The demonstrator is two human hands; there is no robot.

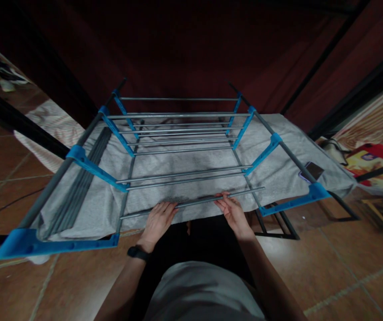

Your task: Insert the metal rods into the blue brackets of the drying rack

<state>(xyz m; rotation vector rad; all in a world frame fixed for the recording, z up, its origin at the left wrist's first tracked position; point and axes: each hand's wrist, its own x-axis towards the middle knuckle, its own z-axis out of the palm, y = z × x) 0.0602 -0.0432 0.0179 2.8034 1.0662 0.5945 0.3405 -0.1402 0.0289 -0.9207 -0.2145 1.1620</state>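
Observation:
My left hand (159, 221), a black band on its wrist, is closed over a thin grey metal rod (196, 202) at the front of a partly assembled rack. The thumb and fingers of my right hand (234, 214) pinch the same rod further right. Its right end sticks out free over the rack's right side tube, and whether a second rod lies along it I cannot tell. The rack has grey tubes, blue plastic brackets (61, 246) on both sides and several crossbars (191, 175) set between the brackets farther back. The front right bracket (295, 203) stands beyond my right hand.
Under the rack lies a grey cloth (178, 162) over a low surface. Several loose tubes (79, 187) are bundled on its left. A phone (311, 171) rests at the right, near a red and yellow package (372, 167). Dark red curtain (178, 49) hangs behind.

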